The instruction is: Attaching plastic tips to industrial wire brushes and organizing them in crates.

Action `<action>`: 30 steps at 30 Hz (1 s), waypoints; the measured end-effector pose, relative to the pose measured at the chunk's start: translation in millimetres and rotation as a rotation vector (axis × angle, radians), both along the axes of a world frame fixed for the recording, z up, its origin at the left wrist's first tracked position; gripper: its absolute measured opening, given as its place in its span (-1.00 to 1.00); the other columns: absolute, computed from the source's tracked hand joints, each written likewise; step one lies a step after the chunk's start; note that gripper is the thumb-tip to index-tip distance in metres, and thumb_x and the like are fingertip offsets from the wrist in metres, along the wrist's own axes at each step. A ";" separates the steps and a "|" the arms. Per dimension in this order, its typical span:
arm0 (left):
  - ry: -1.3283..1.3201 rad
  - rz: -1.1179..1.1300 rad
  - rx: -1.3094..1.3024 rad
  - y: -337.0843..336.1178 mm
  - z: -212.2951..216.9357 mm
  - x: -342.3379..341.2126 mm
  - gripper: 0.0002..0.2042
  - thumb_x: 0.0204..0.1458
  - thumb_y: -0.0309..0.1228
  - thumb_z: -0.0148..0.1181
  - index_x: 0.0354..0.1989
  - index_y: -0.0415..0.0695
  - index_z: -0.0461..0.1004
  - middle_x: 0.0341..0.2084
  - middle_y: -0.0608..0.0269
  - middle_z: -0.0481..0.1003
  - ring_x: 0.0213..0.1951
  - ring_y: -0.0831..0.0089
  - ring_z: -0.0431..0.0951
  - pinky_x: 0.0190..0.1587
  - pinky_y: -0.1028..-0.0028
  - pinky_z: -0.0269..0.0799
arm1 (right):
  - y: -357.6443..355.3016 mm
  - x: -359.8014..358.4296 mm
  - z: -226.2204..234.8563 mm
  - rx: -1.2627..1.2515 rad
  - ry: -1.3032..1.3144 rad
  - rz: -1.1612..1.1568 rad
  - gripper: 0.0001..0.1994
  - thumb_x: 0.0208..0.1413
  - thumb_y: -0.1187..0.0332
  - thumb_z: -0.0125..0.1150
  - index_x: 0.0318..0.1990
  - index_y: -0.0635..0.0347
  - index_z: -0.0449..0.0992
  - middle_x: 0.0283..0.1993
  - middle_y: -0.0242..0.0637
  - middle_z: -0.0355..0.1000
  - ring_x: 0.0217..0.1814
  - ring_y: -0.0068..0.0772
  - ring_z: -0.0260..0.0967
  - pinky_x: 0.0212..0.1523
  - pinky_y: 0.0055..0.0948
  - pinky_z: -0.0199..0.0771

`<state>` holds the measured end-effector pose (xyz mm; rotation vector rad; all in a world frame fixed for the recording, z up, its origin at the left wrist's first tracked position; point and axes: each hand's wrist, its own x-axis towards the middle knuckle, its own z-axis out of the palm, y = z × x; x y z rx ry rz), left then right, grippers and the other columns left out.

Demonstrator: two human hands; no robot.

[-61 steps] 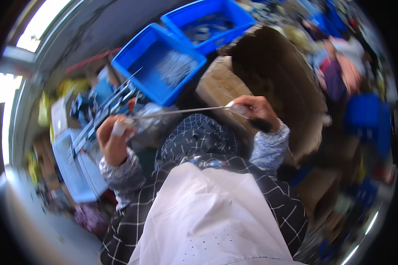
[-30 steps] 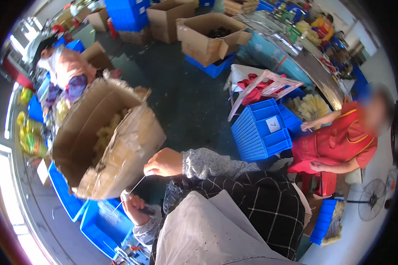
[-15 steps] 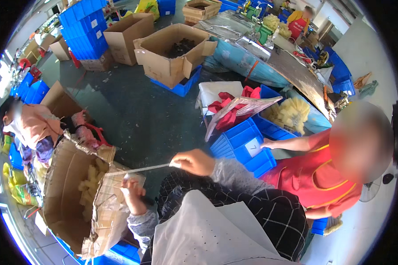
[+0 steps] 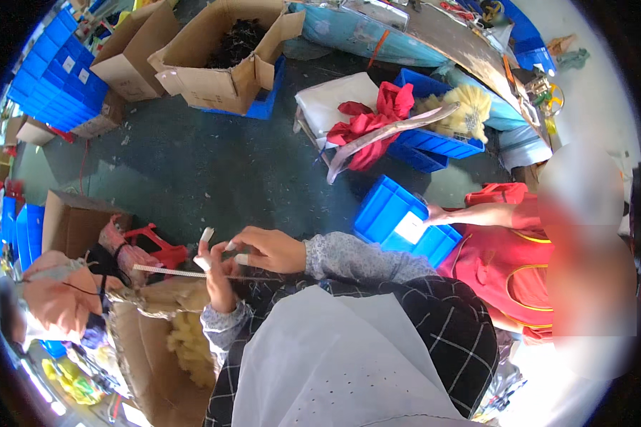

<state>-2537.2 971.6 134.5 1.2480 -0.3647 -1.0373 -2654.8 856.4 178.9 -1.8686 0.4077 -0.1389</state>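
Observation:
My left hand (image 4: 219,279) is upright in front of me at the left, beside the brown carton, with its index finger raised and white coverings on fingertips. A thin, pale, ribbed strip (image 4: 167,270) runs out leftward from it, held at that hand. My right hand (image 4: 272,250) is close by on the right, its fingers curved toward the left hand. White-covered fingertips show apart there, with no strip visible between them. Below the hands, the open carton (image 4: 149,356) holds pale yellow, fluffy pieces (image 4: 191,349).
At my right a person in a red apron (image 4: 502,267) grips a blue crate (image 4: 388,217). A person in pink (image 4: 60,288) sits left. Red cloth (image 4: 377,124) lies on a small stand ahead; a carton with dark pieces (image 4: 235,43) and stacked blue crates (image 4: 60,75) stand farther away.
My right hand has come left to my left hand, away from the strip's stretched end. The strip now projects left from my left hand. My view has turned, shifting the surroundings.

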 end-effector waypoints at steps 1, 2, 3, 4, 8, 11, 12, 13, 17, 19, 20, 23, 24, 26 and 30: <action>-0.087 -0.115 0.078 -16.2 14.7 11.3 -0.50 0.07 -0.13 -0.30 0.13 -0.10 -0.13 -0.31 0.20 0.30 -0.50 0.54 0.34 -0.48 0.61 0.25 | -6.7 13.5 1.9 -0.001 -0.013 -0.016 -0.71 -0.02 0.28 0.02 -0.12 0.15 0.30 -0.23 -0.16 0.31 -0.27 -0.21 0.32 -0.27 -0.39 0.32; -0.094 -0.051 -0.146 -31.7 6.0 21.3 -0.46 0.07 -0.06 -0.30 0.14 -0.11 -0.14 -0.33 0.21 0.31 -0.36 0.48 0.35 -0.24 0.51 0.26 | -12.3 29.1 3.0 0.003 -0.020 -0.013 -0.71 -0.02 0.28 0.02 -0.12 0.15 0.30 -0.23 -0.16 0.31 -0.27 -0.21 0.32 -0.27 -0.39 0.32; -0.197 -0.091 -0.192 -40.7 1.9 34.6 -0.44 0.07 -0.02 -0.32 0.14 -0.11 -0.15 -0.32 0.21 0.31 -0.33 0.47 0.33 -0.18 0.49 0.22 | -17.8 45.2 2.6 -0.089 -0.102 -0.053 -0.70 -0.03 0.28 0.03 -0.11 0.16 0.30 -0.23 -0.16 0.31 -0.27 -0.22 0.33 -0.27 -0.40 0.32; -0.303 -0.134 -0.238 -51.8 2.0 50.6 -0.43 0.06 0.01 -0.35 0.15 -0.10 -0.15 -0.31 0.21 0.30 -0.30 0.47 0.31 -0.13 0.46 0.18 | -26.1 63.6 -0.6 -0.181 -0.188 -0.096 -0.68 -0.03 0.29 0.04 -0.11 0.16 0.30 -0.24 -0.17 0.31 -0.28 -0.24 0.34 -0.27 -0.42 0.33; -0.132 -0.242 -0.159 -74.4 10.1 117.7 -0.39 0.05 0.03 -0.38 0.16 -0.11 -0.26 -0.21 0.17 0.20 -0.18 0.43 0.28 -0.10 0.47 0.20 | -51.2 126.2 0.8 0.019 -0.138 -0.072 -0.64 -0.04 0.30 0.05 -0.06 0.19 0.25 -0.30 -0.14 0.38 -0.29 -0.21 0.37 -0.28 -0.39 0.36; -0.068 -0.200 -0.171 -93.2 3.3 159.4 -0.39 0.05 0.03 -0.36 0.15 -0.10 -0.27 -0.24 0.17 0.23 -0.24 0.40 0.33 -0.15 0.46 0.26 | -71.1 172.7 -9.3 0.121 -0.121 -0.068 -0.68 -0.04 0.32 0.06 -0.12 0.21 0.27 -0.31 -0.14 0.40 -0.26 -0.26 0.39 -0.27 -0.41 0.36; -0.031 -0.195 -0.191 -99.3 1.6 172.7 -0.39 0.05 0.03 -0.36 0.15 -0.10 -0.27 -0.25 0.17 0.24 -0.26 0.39 0.35 -0.17 0.45 0.28 | -78.0 188.4 -13.2 0.183 -0.095 -0.074 -0.71 -0.04 0.33 0.07 -0.15 0.22 0.28 -0.31 -0.14 0.40 -0.26 -0.29 0.39 -0.27 -0.42 0.36; -0.035 -0.164 -0.165 -107.3 1.1 185.4 -0.40 0.05 0.03 -0.36 0.15 -0.09 -0.27 -0.27 0.16 0.26 -0.29 0.38 0.37 -0.19 0.44 0.30 | -86.2 204.3 -17.6 0.185 -0.094 -0.064 -0.71 -0.04 0.33 0.07 -0.15 0.22 0.28 -0.31 -0.14 0.40 -0.26 -0.29 0.39 -0.27 -0.42 0.36; -0.078 -0.051 -0.128 -134.5 -8.6 245.5 -0.41 0.05 0.02 -0.34 0.14 -0.09 -0.25 -0.26 0.17 0.27 -0.26 0.40 0.37 -0.16 0.47 0.29 | -125.0 276.7 -28.9 0.269 -0.068 0.020 -0.75 -0.06 0.33 0.10 -0.24 0.24 0.31 -0.33 -0.17 0.40 -0.28 -0.36 0.38 -0.25 -0.45 0.37; -0.040 -0.009 -0.118 -150.8 -7.7 282.2 -0.41 0.05 0.02 -0.33 0.14 -0.08 -0.24 -0.25 0.17 0.27 -0.26 0.41 0.37 -0.15 0.47 0.28 | -147.1 318.2 -31.0 0.281 -0.037 0.100 -0.76 -0.09 0.34 0.11 -0.29 0.26 0.30 -0.37 -0.19 0.39 -0.31 -0.40 0.38 -0.26 -0.47 0.37; 0.000 0.013 -0.111 -158.8 -7.0 298.8 -0.41 0.05 0.01 -0.31 0.14 -0.08 -0.23 -0.25 0.18 0.27 -0.25 0.41 0.37 -0.14 0.48 0.28 | -157.9 338.3 -34.2 0.287 -0.031 0.124 -0.76 -0.09 0.34 0.11 -0.29 0.26 0.30 -0.37 -0.19 0.39 -0.31 -0.40 0.38 -0.26 -0.47 0.37; -0.050 0.100 -0.091 -189.9 -10.0 343.5 -0.45 0.06 -0.05 -0.28 0.13 -0.09 -0.20 -0.28 0.18 0.27 -0.26 0.44 0.37 -0.18 0.51 0.29 | -193.1 395.4 -38.7 0.304 -0.045 0.232 -0.72 -0.08 0.38 0.11 -0.19 0.24 0.29 -0.28 -0.24 0.38 -0.26 -0.50 0.34 -0.24 -0.52 0.35; -0.057 0.123 -0.065 -197.8 -10.4 360.2 -0.46 0.07 -0.07 -0.27 0.13 -0.09 -0.19 -0.30 0.19 0.27 -0.27 0.45 0.37 -0.20 0.52 0.30 | -203.0 411.9 -38.1 0.311 -0.044 0.261 -0.72 -0.08 0.38 0.11 -0.19 0.24 0.29 -0.28 -0.24 0.38 -0.26 -0.50 0.34 -0.24 -0.52 0.35; -0.094 0.151 -0.057 -220.8 -13.1 388.2 -0.49 0.08 -0.10 -0.28 0.12 -0.10 -0.16 -0.31 0.20 0.27 -0.28 0.47 0.36 -0.21 0.53 0.30 | -226.0 445.8 -37.3 0.323 0.011 0.256 -0.74 -0.08 0.39 0.10 -0.21 0.23 0.28 -0.29 -0.26 0.37 -0.27 -0.54 0.33 -0.24 -0.53 0.34; -0.271 0.115 0.047 -247.8 -20.9 438.9 -0.58 0.12 -0.21 -0.36 0.10 -0.17 -0.07 -0.23 0.13 0.29 -0.16 0.41 0.32 -0.08 0.52 0.19 | -256.5 496.4 -72.7 0.575 -0.014 0.136 -0.78 -0.11 0.44 0.11 -0.28 0.24 0.28 -0.33 -0.34 0.33 -0.26 -0.58 0.30 -0.25 -0.58 0.32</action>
